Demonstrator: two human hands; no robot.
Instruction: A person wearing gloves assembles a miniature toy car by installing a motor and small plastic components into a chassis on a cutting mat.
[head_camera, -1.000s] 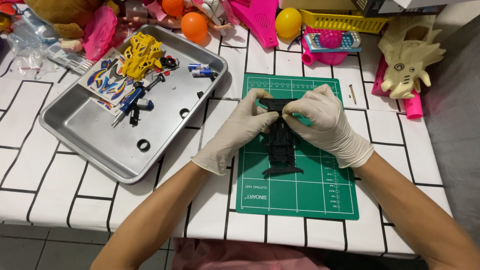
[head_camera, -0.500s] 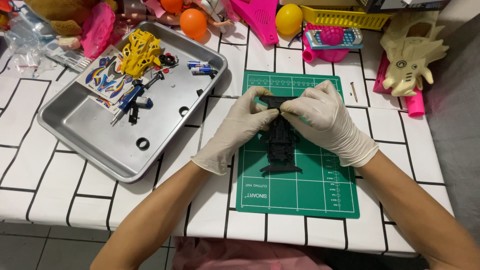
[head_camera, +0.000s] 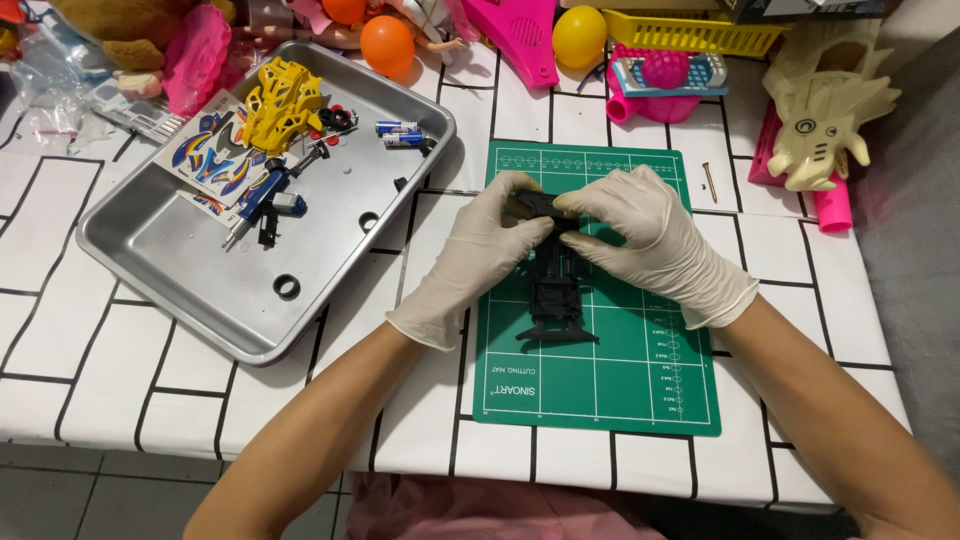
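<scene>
Both your hands are in pale gloves and meet at the centre of the frame, over the top half of the green cutting mat (head_camera: 640, 400). Your left hand (head_camera: 480, 255) comes in from the lower left, its fingers curled and pinched on the upper end of the black toy-car chassis (head_camera: 555, 290); your right hand (head_camera: 645, 240) comes in from the lower right, thumb and fingers closed on that same end from the other side. The chassis runs lengthwise down the mat — its far end is hidden between your fingertips, its near end with the wide bumper shows free just below your hands, resting on or just above the mat; which one cannot be told.

To the left of the mat, in the upper left of the frame, sits the metal tray (head_camera: 180, 270). In it lie a yellow car body (head_camera: 283, 105), a sticker sheet (head_camera: 210, 155), two small batteries (head_camera: 402, 134), a few loose black tyres (head_camera: 287, 287) and some blue and black parts.

Just right of the mat's upper corner a small screw (head_camera: 709, 180) lies on the white tablecloth with black lines. Further right, at the upper right edge, a cream toy dinosaur skull (head_camera: 825, 100) lies over a pink piece — well apart from your hands. Along the top edge are an orange ball (head_camera: 386, 45), a yellow ball (head_camera: 579, 35) and a yellow basket (head_camera: 700, 35).
</scene>
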